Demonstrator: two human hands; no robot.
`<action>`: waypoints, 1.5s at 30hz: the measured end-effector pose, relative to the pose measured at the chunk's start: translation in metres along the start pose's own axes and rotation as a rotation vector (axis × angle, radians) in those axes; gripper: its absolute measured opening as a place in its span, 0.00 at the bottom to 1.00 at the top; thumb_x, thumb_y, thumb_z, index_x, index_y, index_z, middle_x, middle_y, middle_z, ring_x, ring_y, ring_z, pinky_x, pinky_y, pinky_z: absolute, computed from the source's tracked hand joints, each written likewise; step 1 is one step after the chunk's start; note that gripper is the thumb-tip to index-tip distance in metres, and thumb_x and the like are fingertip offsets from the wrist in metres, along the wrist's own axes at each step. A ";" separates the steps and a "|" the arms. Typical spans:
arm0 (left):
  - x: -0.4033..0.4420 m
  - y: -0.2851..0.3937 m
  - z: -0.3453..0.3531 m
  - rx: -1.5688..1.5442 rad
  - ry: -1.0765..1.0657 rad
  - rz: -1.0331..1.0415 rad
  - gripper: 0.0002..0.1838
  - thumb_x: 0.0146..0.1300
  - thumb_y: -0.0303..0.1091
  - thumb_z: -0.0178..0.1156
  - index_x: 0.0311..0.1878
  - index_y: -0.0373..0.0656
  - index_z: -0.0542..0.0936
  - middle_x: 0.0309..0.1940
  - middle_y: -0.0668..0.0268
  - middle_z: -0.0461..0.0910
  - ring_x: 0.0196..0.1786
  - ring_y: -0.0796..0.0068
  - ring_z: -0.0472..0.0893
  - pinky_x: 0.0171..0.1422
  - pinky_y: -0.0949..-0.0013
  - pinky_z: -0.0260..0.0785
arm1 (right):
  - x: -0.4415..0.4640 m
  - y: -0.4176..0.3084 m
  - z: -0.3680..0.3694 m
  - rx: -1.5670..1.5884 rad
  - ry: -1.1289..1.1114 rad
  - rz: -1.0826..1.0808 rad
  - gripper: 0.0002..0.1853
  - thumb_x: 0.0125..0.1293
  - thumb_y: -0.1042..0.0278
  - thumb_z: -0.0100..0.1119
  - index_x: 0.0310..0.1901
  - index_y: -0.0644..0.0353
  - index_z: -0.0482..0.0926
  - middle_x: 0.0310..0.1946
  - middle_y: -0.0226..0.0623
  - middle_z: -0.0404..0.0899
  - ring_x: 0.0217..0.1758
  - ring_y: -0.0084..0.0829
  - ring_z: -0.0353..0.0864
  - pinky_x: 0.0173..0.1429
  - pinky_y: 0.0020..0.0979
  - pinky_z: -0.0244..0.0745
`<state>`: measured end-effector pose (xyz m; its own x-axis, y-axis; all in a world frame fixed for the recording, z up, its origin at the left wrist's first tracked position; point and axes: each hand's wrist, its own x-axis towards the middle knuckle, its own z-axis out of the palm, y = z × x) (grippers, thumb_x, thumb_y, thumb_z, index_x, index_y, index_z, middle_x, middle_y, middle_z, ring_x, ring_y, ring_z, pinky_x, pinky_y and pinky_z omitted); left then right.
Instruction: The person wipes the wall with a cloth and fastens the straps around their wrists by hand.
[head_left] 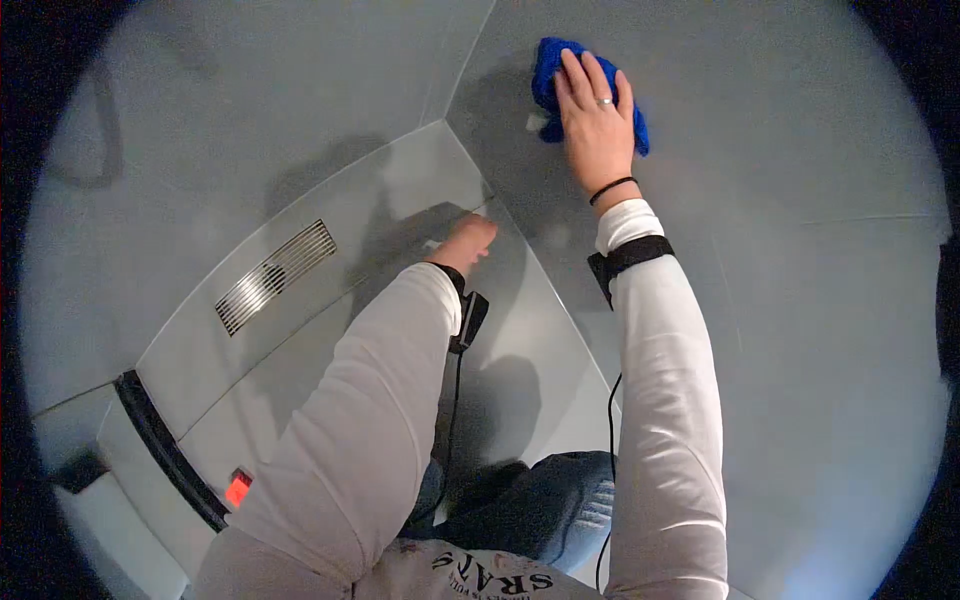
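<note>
My right hand (598, 130) presses a bunched blue cloth (548, 75) flat against the grey wall, fingers stretched over it. A ring is on one finger and a dark band circles the wrist. Beside the cloth's left edge shows a small pale patch (537, 122), perhaps its label. My left hand (468, 243) is closed, low over the pale floor near the corner; its fingers are curled and mostly hidden. A small white bit (432, 245) shows beside it, and I cannot tell whether the hand holds anything.
A slotted metal drain grate (276, 277) is set in the pale floor (400, 165). A black strip (168, 450) runs along an edge at lower left, near a small orange-red object (238, 488). Black straps with devices are on both forearms, with a cable (457, 400) hanging from the left.
</note>
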<state>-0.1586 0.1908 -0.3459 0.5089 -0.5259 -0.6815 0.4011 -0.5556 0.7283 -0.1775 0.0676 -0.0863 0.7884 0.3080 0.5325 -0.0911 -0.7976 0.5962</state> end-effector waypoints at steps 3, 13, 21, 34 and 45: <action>-0.031 0.020 0.011 0.035 0.062 0.002 0.20 0.62 0.48 0.47 0.49 0.44 0.72 0.35 0.63 0.78 0.33 0.64 0.79 0.35 0.58 0.71 | -0.006 0.000 0.002 0.059 -0.012 -0.027 0.21 0.57 0.68 0.49 0.55 0.54 0.72 0.65 0.26 0.59 0.68 0.28 0.56 0.69 0.42 0.49; -0.072 0.049 0.014 -0.055 0.143 0.031 0.20 0.64 0.42 0.48 0.51 0.37 0.73 0.41 0.54 0.79 0.35 0.62 0.82 0.31 0.60 0.75 | -0.019 -0.003 0.006 0.165 -0.152 -0.111 0.22 0.56 0.69 0.49 0.55 0.57 0.72 0.65 0.27 0.59 0.69 0.29 0.55 0.70 0.42 0.48; -0.101 0.074 0.007 -0.084 0.186 0.050 0.19 0.64 0.42 0.47 0.45 0.34 0.75 0.36 0.53 0.80 0.33 0.61 0.82 0.32 0.57 0.74 | -0.026 -0.006 0.001 0.199 -0.233 -0.155 0.21 0.57 0.68 0.48 0.54 0.57 0.73 0.65 0.29 0.59 0.69 0.30 0.54 0.70 0.41 0.48; -0.086 0.089 -0.029 0.006 0.235 0.056 0.22 0.63 0.48 0.45 0.42 0.37 0.76 0.28 0.55 0.81 0.26 0.58 0.80 0.30 0.57 0.73 | -0.027 -0.009 -0.001 0.219 -0.326 -0.234 0.21 0.57 0.67 0.47 0.54 0.57 0.73 0.65 0.28 0.59 0.69 0.30 0.54 0.70 0.41 0.50; -0.072 0.110 -0.105 0.135 0.156 0.180 0.20 0.63 0.45 0.43 0.41 0.38 0.77 0.28 0.57 0.80 0.30 0.60 0.81 0.34 0.54 0.72 | -0.030 -0.006 0.000 0.367 -0.500 -0.291 0.22 0.57 0.68 0.47 0.55 0.59 0.72 0.65 0.30 0.58 0.70 0.31 0.54 0.71 0.41 0.47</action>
<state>-0.0713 0.2348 -0.2096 0.6781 -0.5247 -0.5146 0.1933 -0.5483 0.8136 -0.2006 0.0634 -0.1056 0.9438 0.3301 -0.0131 0.3096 -0.8700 0.3837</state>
